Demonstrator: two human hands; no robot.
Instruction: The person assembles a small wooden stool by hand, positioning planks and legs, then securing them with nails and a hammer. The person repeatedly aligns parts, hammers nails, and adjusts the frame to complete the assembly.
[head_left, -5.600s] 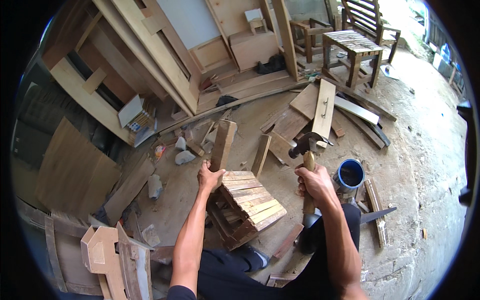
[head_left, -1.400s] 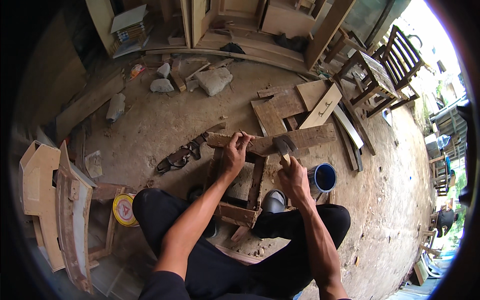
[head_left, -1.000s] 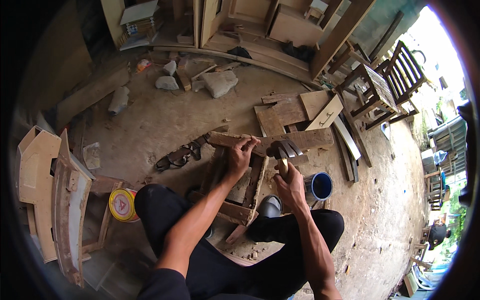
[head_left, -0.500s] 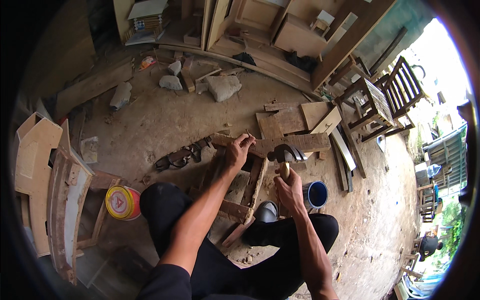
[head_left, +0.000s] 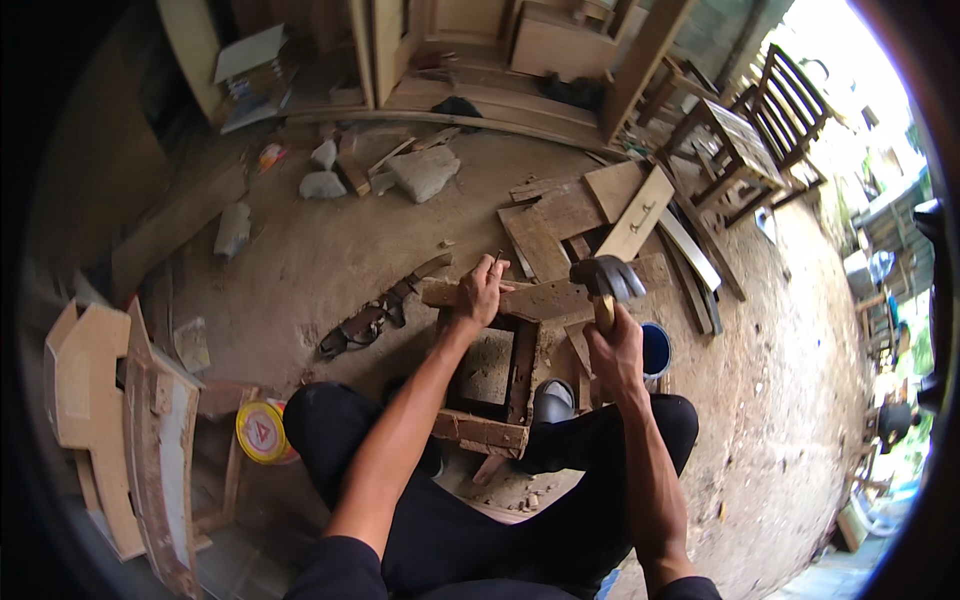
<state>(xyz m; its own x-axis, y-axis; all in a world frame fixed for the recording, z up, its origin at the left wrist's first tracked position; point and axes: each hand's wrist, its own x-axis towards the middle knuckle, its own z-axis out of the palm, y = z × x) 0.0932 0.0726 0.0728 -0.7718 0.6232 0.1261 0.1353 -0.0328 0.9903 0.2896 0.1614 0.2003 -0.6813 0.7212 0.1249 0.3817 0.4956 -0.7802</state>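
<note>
My right hand [head_left: 615,352] is wrapped round the light handle of a claw hammer [head_left: 608,280]. Its dark head is raised over the right part of a thick wooden beam [head_left: 552,301]. My left hand [head_left: 481,292] rests at the left part of that beam, thumb and fingers pinched on what looks like a thin nail [head_left: 501,256] pointing up. The beam forms the far side of a rough wooden frame [head_left: 523,372] on the ground between my legs. Where the nail meets the wood, my fingers hide it.
A blue-lined bucket [head_left: 655,350] stands right of my right hand. Left of my knee is a yellow-lidded can [head_left: 264,432]. A strapped dark belt [head_left: 372,318] lies beyond the frame. Loose boards [head_left: 560,235], stones [head_left: 424,172] and a wooden chair [head_left: 785,100] are farther off.
My right hand has moved up and right with the hammer, away from the frame. My left hand keeps its pinch at the beam. The whole view has shifted slightly.
</note>
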